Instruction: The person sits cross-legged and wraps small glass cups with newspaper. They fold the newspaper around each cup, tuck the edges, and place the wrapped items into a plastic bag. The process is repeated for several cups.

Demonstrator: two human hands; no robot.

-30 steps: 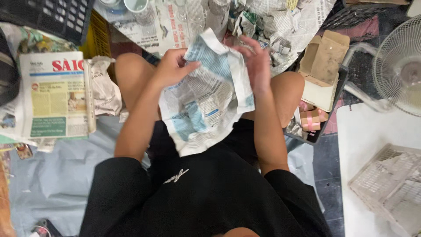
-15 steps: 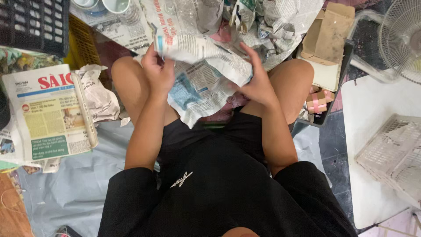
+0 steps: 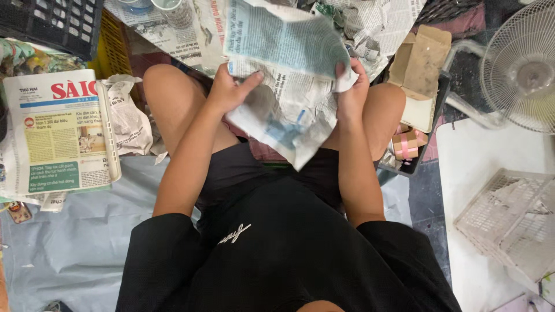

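I sit cross-legged on the floor in black clothes. A crumpled sheet of newspaper [image 3: 289, 69] is spread between my knees. My left hand [image 3: 228, 89] pinches its left edge with thumb and fingers. My right hand [image 3: 352, 89] grips its right edge. The sheet folds over at the top and hangs down toward my lap; what it wraps, if anything, is hidden.
A stack of newspapers [image 3: 58, 133] lies at my left beside a crumpled paper wad [image 3: 130, 118]. Cardboard boxes [image 3: 419, 60] and taped packets [image 3: 407, 144] sit at right, with a white fan [image 3: 523, 63], a white mesh basket [image 3: 511, 222] and a black crate [image 3: 55, 23].
Both hands lifted the sheet forward and spread it wider, from a bunched wad over my lap to a sheet held at both edges.
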